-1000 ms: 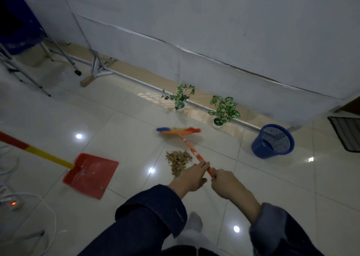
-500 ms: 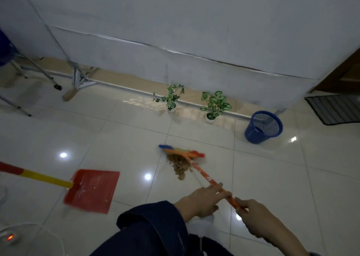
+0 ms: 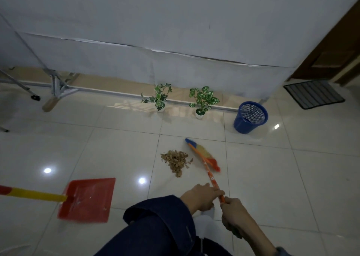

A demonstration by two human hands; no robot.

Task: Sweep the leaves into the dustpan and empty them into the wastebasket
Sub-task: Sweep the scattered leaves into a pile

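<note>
A small pile of dry brown leaves point(image 3: 176, 161) lies on the white tiled floor. Just right of it stands the broom point(image 3: 204, 157), its orange, yellow and blue head turned at a slant. My left hand point(image 3: 200, 197) grips the orange handle lower down, and my right hand point(image 3: 234, 214) grips it closer to me. A red dustpan point(image 3: 87, 199) with a yellow handle lies flat on the floor to the left, apart from the leaves. The blue mesh wastebasket point(image 3: 250, 117) stands upright at the right, near the wall.
Two small potted plants point(image 3: 160, 97) point(image 3: 202, 100) stand along the wall base. A metal stand's legs point(image 3: 58, 88) reach out at the far left. A dark doormat point(image 3: 313, 94) lies by a wooden door at the right. My dark trouser leg fills the bottom edge.
The broom head has swung from behind the leaves to their right side. The leaf pile sits more gathered. The view has shifted right and my hands have drawn nearer.
</note>
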